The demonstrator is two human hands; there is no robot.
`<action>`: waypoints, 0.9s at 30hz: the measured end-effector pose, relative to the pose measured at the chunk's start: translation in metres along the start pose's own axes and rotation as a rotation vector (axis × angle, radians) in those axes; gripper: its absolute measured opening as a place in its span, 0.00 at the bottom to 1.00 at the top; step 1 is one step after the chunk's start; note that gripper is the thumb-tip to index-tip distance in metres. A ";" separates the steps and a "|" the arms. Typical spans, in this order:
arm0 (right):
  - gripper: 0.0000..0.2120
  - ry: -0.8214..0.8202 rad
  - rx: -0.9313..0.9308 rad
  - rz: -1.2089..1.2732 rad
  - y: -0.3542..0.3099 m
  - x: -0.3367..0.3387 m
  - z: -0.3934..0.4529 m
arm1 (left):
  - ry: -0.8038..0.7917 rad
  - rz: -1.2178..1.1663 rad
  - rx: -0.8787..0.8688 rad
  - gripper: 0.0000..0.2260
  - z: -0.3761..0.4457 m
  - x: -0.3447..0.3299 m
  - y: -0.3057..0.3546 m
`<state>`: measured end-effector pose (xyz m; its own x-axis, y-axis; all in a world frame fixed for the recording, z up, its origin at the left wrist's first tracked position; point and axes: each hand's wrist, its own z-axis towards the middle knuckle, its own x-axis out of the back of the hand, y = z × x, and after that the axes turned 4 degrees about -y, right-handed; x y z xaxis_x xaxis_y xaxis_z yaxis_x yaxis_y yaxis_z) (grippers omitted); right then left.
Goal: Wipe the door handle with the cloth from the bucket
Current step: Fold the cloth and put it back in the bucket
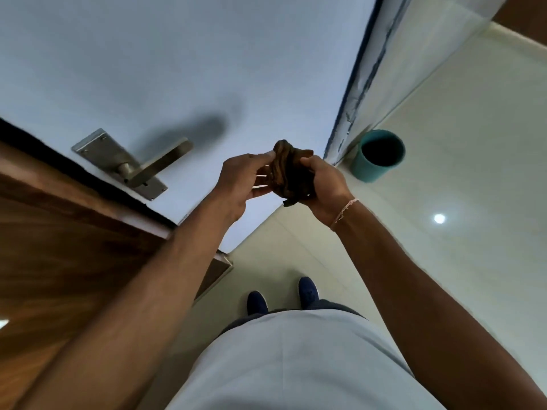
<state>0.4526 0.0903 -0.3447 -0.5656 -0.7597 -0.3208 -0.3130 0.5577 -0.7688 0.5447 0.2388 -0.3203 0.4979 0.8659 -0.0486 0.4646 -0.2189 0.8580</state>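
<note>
A bunched dark brown cloth (291, 170) is held in front of me by both hands. My left hand (241, 180) grips its left side with fingertips, and my right hand (325, 184) is closed around its right side. A silver lever door handle (161, 164) on a metal plate (97, 149) sits on the pale blue door (177, 54), to the left of my hands and apart from them. A teal bucket (379, 156) stands on the floor by the door frame, just right of the cloth.
The door's wooden edge (59, 232) fills the lower left. Glossy cream floor tiles (458, 173) spread to the right. My blue shoes (282, 295) stand below my hands. A chipped blue-white door frame (355, 99) runs down beside the bucket.
</note>
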 end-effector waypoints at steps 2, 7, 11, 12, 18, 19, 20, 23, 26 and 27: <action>0.14 0.057 0.019 -0.005 -0.002 0.011 -0.006 | -0.048 0.045 0.007 0.13 0.008 -0.013 0.000; 0.10 0.164 0.062 0.105 -0.015 0.063 -0.013 | -0.143 0.051 0.071 0.13 0.032 -0.059 -0.002; 0.16 0.196 0.028 0.270 -0.030 0.130 -0.002 | -0.240 -0.045 0.161 0.09 0.055 -0.112 -0.001; 0.17 0.196 0.028 0.249 -0.035 0.147 0.001 | -0.239 -0.036 0.166 0.09 0.062 -0.130 -0.001; 0.09 0.293 0.212 -0.122 -0.076 0.245 0.023 | -0.257 0.113 0.144 0.17 0.104 -0.251 -0.004; 0.08 0.314 0.233 -0.187 -0.083 0.257 0.026 | -0.271 0.134 0.138 0.19 0.109 -0.267 -0.003; 0.08 0.321 0.242 -0.217 -0.092 0.271 0.028 | -0.274 0.142 0.135 0.20 0.116 -0.283 -0.003; 0.12 0.314 0.228 -0.127 -0.119 0.310 0.037 | -0.278 0.119 0.132 0.16 0.142 -0.322 0.002; 0.16 0.233 0.163 0.158 -0.141 0.341 0.048 | -0.309 0.044 0.165 0.13 0.165 -0.348 0.011; 0.17 0.199 0.134 0.240 -0.147 0.350 0.053 | -0.319 0.015 0.179 0.12 0.173 -0.356 0.014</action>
<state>0.3414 -0.2754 -0.3735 -0.7528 -0.5247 -0.3975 -0.0576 0.6541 -0.7542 0.5009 -0.1504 -0.3793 0.6959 0.6843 -0.2176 0.5621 -0.3306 0.7582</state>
